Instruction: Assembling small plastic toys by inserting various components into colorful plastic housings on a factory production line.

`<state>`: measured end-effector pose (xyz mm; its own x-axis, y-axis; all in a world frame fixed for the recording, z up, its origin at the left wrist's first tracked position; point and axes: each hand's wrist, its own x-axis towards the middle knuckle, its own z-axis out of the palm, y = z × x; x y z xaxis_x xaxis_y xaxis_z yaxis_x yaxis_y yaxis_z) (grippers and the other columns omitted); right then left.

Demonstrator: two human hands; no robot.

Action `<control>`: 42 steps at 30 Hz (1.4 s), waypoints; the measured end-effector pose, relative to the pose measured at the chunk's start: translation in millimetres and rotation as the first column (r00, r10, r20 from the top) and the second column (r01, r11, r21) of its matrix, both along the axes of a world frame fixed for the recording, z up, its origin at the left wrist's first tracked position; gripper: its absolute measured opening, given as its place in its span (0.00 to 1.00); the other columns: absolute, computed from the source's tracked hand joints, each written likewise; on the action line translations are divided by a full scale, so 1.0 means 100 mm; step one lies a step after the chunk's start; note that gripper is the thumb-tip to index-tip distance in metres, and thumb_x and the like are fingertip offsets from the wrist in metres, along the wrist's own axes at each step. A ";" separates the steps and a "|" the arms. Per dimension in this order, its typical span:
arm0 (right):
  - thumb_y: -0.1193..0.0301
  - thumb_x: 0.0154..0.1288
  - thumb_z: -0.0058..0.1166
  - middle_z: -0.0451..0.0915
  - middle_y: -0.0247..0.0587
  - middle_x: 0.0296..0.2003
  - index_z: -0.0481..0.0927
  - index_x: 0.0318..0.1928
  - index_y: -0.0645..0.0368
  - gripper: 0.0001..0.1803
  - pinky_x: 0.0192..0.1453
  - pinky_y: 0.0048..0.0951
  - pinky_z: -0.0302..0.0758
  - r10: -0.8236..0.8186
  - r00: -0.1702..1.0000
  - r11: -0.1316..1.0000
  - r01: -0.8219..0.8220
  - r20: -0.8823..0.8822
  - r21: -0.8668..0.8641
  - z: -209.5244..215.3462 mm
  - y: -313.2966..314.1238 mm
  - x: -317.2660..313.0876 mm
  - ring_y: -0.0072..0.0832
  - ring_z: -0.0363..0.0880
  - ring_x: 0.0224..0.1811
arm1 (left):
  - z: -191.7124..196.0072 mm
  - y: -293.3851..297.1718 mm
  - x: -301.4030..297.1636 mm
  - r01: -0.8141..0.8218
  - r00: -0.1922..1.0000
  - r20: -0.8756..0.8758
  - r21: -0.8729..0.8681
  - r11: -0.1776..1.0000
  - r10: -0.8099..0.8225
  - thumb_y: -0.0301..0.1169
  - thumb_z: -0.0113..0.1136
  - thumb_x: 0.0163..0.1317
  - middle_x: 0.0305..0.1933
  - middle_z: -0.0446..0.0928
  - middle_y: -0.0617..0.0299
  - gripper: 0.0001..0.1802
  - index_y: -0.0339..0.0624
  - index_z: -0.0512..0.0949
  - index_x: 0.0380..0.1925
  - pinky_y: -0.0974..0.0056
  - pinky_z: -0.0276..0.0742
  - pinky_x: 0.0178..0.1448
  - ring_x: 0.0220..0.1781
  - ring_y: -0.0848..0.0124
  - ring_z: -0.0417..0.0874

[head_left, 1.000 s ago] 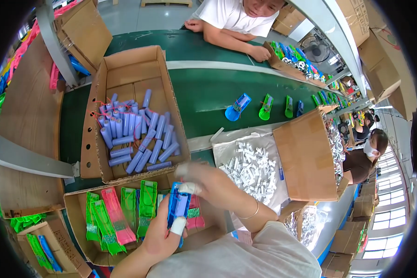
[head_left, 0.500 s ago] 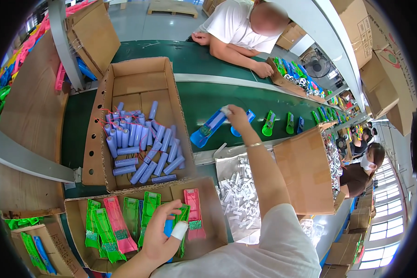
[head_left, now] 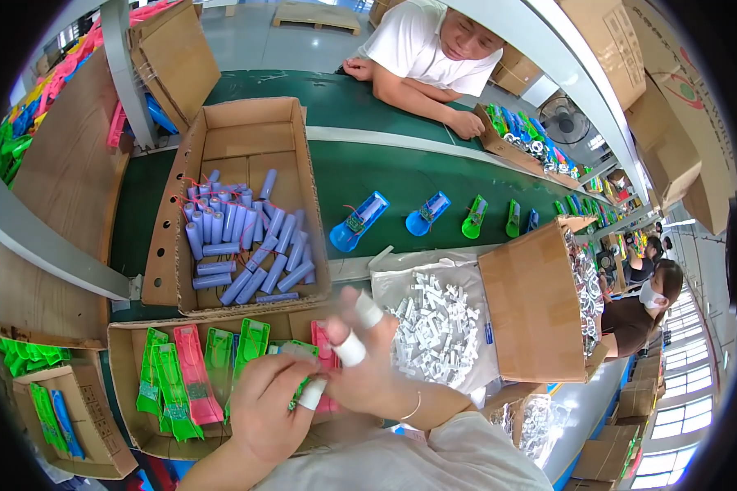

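Observation:
My left hand (head_left: 272,403) is closed over a carton of plastic shells, its thumb wrapped in white tape. A green plastic shell (head_left: 297,398) with a circuit board shows between its fingers, mostly hidden. Close beside it, my right hand (head_left: 367,364) is slightly blurred, with two white-wrapped fingers stretched apart and nothing visible in them. Around the hands, the carton (head_left: 131,421) holds green shells (head_left: 174,385) and a pink shell (head_left: 196,372). Beyond, a blue shell (head_left: 360,222) with a purple cell and red wires lies on the green belt (head_left: 344,176).
A carton (head_left: 246,135) of purple cylindrical cells (head_left: 237,229) stands ahead left. Small white plastic pieces (head_left: 434,327) lie on a sheet at right, beside a tall carton (head_left: 532,303). More shells (head_left: 473,217) line the belt. A co-worker (head_left: 426,57) leans across it; a metal post (head_left: 49,250) stands left.
My right hand has let go of the blue shell on the belt and come back beside my left hand. My left hand's fingers have closed on the green shell. The view has shifted slightly.

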<state>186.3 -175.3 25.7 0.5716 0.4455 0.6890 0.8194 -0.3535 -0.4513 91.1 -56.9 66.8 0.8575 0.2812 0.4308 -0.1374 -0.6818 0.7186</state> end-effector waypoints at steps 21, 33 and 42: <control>0.67 0.46 0.67 0.70 0.46 0.54 0.64 0.62 0.39 0.40 0.48 0.39 0.57 -0.001 0.964 0.990 0.038 0.266 -0.136 0.04 -0.11 -0.24 0.40 0.67 0.49 | 0.07 -0.06 -0.22 0.008 0.949 -0.316 -0.014 1.000 -0.011 0.21 0.57 0.52 0.36 0.77 0.50 0.11 0.38 0.76 0.38 0.54 0.75 0.40 0.39 0.51 0.79; 0.74 0.38 0.76 0.48 0.58 0.64 0.42 0.69 0.53 0.63 0.58 0.43 0.61 -0.107 0.990 0.993 0.112 0.089 -0.045 0.07 -0.09 -0.07 0.41 0.60 0.56 | -0.05 -0.04 -0.06 -0.021 0.998 -0.065 -0.266 0.964 0.004 0.17 0.64 0.49 0.38 0.80 0.53 0.14 0.37 0.79 0.38 0.63 0.78 0.45 0.41 0.60 0.83; 0.71 0.42 0.73 0.54 0.58 0.63 0.51 0.64 0.57 0.53 0.54 0.40 0.63 -0.019 0.995 0.978 0.040 -0.100 0.204 0.04 -0.02 -0.06 0.41 0.62 0.52 | -0.10 -0.04 -0.10 -0.005 1.000 -0.010 -0.175 0.984 0.004 0.18 0.62 0.46 0.41 0.80 0.53 0.15 0.38 0.79 0.37 0.61 0.79 0.46 0.43 0.57 0.81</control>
<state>179.9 -177.4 30.1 0.6512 0.2823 0.7044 0.7586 -0.2684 -0.5937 81.0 -61.0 57.1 0.8598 0.3557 0.3662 -0.1271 -0.5456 0.8284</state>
